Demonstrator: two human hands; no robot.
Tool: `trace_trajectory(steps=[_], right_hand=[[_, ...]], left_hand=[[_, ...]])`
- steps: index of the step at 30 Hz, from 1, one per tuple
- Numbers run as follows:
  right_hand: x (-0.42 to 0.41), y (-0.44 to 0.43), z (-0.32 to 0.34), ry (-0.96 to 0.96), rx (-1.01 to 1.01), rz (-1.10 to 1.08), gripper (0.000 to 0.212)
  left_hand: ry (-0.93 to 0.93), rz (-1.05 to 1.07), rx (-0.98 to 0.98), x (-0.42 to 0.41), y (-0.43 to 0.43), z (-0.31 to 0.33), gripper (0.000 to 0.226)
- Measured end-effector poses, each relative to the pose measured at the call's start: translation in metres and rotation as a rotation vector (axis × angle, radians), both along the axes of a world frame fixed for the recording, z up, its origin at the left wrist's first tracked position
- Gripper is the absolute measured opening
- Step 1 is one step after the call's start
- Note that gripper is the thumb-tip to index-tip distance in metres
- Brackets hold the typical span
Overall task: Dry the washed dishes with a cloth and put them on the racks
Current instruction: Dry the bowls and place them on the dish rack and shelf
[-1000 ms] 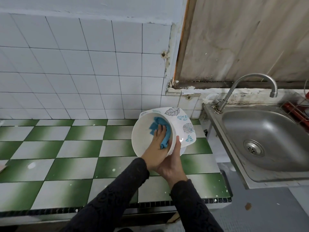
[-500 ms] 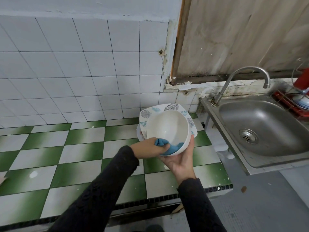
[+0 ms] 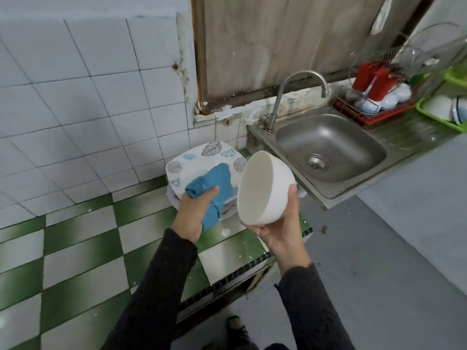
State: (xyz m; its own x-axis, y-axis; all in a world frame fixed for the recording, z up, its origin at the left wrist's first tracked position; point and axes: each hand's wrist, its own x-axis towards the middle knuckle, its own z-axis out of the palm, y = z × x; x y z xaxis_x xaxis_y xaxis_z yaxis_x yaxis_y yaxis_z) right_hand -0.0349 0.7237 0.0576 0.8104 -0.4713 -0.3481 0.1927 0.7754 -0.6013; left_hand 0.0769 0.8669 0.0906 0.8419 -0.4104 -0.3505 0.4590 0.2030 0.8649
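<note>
Cloth's out of the bowl now! Left hand [image 3: 192, 215] grips the blue cloth [image 3: 211, 190] over the leaf-patterned plate [image 3: 202, 160]. Right hand [image 3: 283, 231] clasps the tilted white bowl [image 3: 265, 188], pulled clear

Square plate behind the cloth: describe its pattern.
The square plate is white with grey and blue-green leaf prints round its border; head view.

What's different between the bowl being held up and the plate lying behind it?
The bowl is plain white; the plate has leaf prints. The bowl is deep and round; the plate is shallow and squarish. The bowl is tipped on its side in the right hand; the plate rests atop other plates on the counter. Both are mostly white.
</note>
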Motion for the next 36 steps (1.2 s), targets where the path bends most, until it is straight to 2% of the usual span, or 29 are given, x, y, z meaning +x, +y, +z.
trace_trajectory(steps=[3,5,8,12,17,22,26,36], right_hand=[[-0.021,-0.010,0.006,0.094,-0.155,-0.114,0.075],[-0.033,-0.018,0.009,0.161,-0.224,-0.199,0.086],[-0.056,-0.032,0.006,0.236,-0.292,-0.326,0.088],[-0.094,-0.060,0.003,0.245,-0.269,-0.454,0.094],[-0.141,-0.111,0.007,0.276,-0.228,-0.604,0.089],[-0.185,-0.183,0.014,0.315,-0.252,-0.680,0.083],[-0.220,-0.244,0.027,0.349,-0.268,-0.724,0.091],[-0.278,-0.405,0.048,0.408,-0.353,-0.764,0.090]], left_hand=[[-0.121,-0.061,0.106,-0.015,-0.026,-0.001,0.024],[-0.215,-0.118,0.140,-0.025,-0.042,0.000,0.025],[-0.310,-0.182,0.160,-0.042,-0.068,0.001,0.029],[-0.324,-0.254,0.174,-0.067,-0.114,0.000,0.021],[-0.337,-0.346,0.165,-0.102,-0.181,0.000,0.019],[-0.347,-0.407,0.132,-0.137,-0.262,0.005,0.018],[-0.406,-0.451,0.101,-0.162,-0.333,0.007,0.025],[-0.458,-0.514,0.055,-0.222,-0.507,0.021,0.022]])
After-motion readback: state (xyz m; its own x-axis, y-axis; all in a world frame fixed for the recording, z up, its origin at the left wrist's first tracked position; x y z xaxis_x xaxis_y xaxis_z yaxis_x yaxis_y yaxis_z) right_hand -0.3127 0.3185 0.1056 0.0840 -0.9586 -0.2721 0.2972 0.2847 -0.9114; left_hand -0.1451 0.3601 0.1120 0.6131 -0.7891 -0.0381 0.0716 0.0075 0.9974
